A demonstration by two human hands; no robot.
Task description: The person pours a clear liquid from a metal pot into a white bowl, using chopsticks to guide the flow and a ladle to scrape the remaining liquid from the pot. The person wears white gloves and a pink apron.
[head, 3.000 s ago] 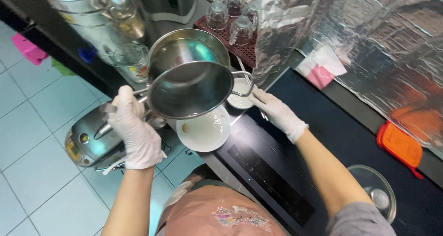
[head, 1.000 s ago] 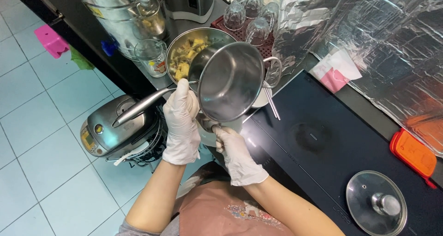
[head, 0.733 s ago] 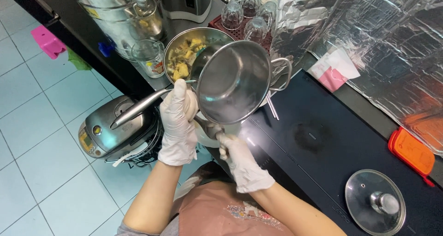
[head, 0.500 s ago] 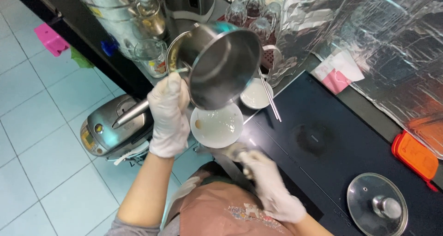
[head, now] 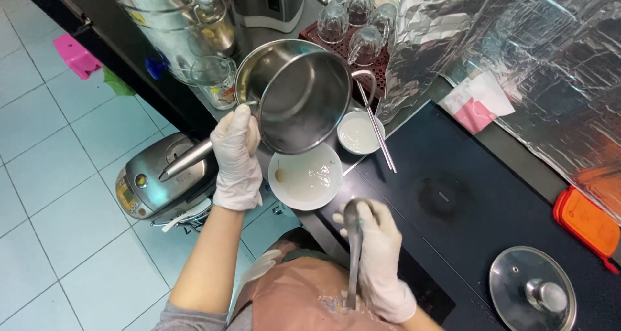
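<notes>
Above white bowl (head: 305, 177): steel saucepan (head: 301, 93) tilted, rigid, weighty, left hand (head: 237, 156) fingers wrapped round long handle; right hand (head: 380, 260) clenching ladle (head: 354, 240).

Steel saucepan (head: 299, 93), tilted, handle gripped by gloved left hand (head: 237, 158). White bowl (head: 305, 176) just below the pan at 6 o'clock. Gloved right hand (head: 381, 260) at 5 o'clock, closed around a metal utensil (head: 353, 247). Small white dish (head: 359, 132) with chopsticks (head: 376, 134) at 3 o'clock. Glass lid (head: 533, 297), far 4 o'clock.

Left hand (head: 237, 155) and right hand (head: 380, 256): thin white disposable gloves, wrinkled at the wrists. Forearms bare. Grey sleeve edge at left elbow. Pinkish-brown patterned apron (head: 304, 302) across the front.
</notes>
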